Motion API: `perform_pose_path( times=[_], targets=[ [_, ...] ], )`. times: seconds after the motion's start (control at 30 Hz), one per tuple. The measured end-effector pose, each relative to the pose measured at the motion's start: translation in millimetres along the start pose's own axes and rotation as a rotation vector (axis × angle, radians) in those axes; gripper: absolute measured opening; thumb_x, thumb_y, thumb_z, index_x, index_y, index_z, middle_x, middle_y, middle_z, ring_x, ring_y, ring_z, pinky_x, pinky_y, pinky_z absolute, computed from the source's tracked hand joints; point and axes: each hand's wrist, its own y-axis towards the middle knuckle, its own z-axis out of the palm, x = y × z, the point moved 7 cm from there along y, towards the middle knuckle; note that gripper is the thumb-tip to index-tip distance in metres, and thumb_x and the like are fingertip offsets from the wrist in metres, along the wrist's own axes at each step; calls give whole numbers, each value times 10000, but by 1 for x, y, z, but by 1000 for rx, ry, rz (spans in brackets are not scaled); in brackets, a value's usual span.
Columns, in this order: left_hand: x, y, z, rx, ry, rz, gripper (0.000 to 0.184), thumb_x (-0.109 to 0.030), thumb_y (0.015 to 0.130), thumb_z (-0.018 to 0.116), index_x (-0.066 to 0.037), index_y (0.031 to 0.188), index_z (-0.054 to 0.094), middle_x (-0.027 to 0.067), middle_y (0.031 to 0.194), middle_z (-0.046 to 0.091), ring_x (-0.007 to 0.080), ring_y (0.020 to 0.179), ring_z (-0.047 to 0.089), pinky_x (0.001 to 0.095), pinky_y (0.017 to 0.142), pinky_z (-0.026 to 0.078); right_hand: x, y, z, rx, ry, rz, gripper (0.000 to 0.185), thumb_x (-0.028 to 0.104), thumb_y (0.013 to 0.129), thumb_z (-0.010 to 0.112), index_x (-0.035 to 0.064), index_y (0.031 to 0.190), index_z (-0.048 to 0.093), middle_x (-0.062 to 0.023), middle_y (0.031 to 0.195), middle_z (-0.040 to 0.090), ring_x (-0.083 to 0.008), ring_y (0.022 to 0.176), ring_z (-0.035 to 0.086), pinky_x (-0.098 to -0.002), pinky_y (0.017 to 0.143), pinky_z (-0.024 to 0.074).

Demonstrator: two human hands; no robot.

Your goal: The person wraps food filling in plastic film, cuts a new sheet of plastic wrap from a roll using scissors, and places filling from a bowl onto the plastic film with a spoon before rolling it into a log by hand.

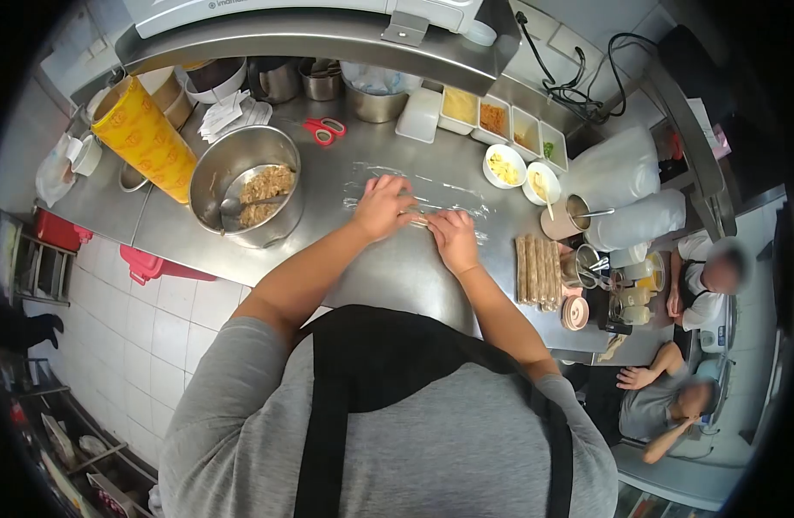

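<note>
A sheet of clear plastic wrap (427,183) lies spread on the steel counter in front of me. At its near edge is a thin roll in plastic wrap (420,218), mostly hidden under my fingers. My left hand (383,208) curls over the left end of this roll. On its right end, the fingers of my right hand (454,239) are bent and pressed together. To the left stands a steel pot (208,164) holding a brownish, chunky filling (268,185) and a spoon (233,206). Several finished wrapped rolls (537,273) lie side by side to the right.
Red-handled scissors (326,131) lie behind the pot. White containers of ingredients (492,117) and two small bowls (504,166) stand at back right. A yellow patterned roll (144,138) leans at left. Two people (701,281) are beyond the counter's right end.
</note>
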Motion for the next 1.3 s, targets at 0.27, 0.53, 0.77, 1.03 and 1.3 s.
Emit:
perform_pose_path(
  times=[0.27, 0.53, 0.77, 1.03, 1.3],
  targets=[
    [12, 13, 2, -57, 37, 3, 126, -250, 727, 756, -194, 836, 724, -2, 1159, 555, 250, 1192, 444, 499, 1012, 302, -5, 19, 1, 55, -72, -7, 218, 190, 812, 690, 160, 1027, 706, 7, 991, 622, -232, 972, 528, -395, 829, 403],
    [29, 32, 9, -38, 51, -111, 157, -242, 727, 763, -194, 864, 705, -3, 1176, 543, 252, 1185, 443, 484, 998, 298, -20, 36, -2, -27, -80, 52, 144, 199, 823, 673, 164, 959, 705, 14, 998, 616, -221, 987, 526, -393, 863, 381],
    [29, 33, 5, -132, 55, 2, 122, -234, 720, 772, -208, 824, 715, 8, 1190, 544, 261, 1185, 433, 475, 989, 293, -39, 57, 5, -67, -80, 54, 130, 190, 806, 687, 170, 933, 705, 7, 1003, 608, -224, 995, 521, -395, 879, 365],
    [70, 84, 13, -73, 137, -301, 117, -238, 765, 739, -200, 868, 699, 25, 1139, 578, 269, 1147, 471, 482, 954, 326, -70, 80, 4, -140, -158, 116, 111, 220, 818, 677, 126, 859, 719, -16, 1021, 628, -247, 999, 526, -413, 883, 388],
    [90, 41, -2, -78, 89, -150, 121, -158, 860, 605, -137, 976, 630, 57, 1058, 627, 293, 1055, 538, 448, 882, 415, -93, 44, -21, -186, -13, 62, 195, 104, 833, 634, 75, 1023, 664, -73, 1013, 636, -307, 957, 550, -415, 867, 444]
  ],
)
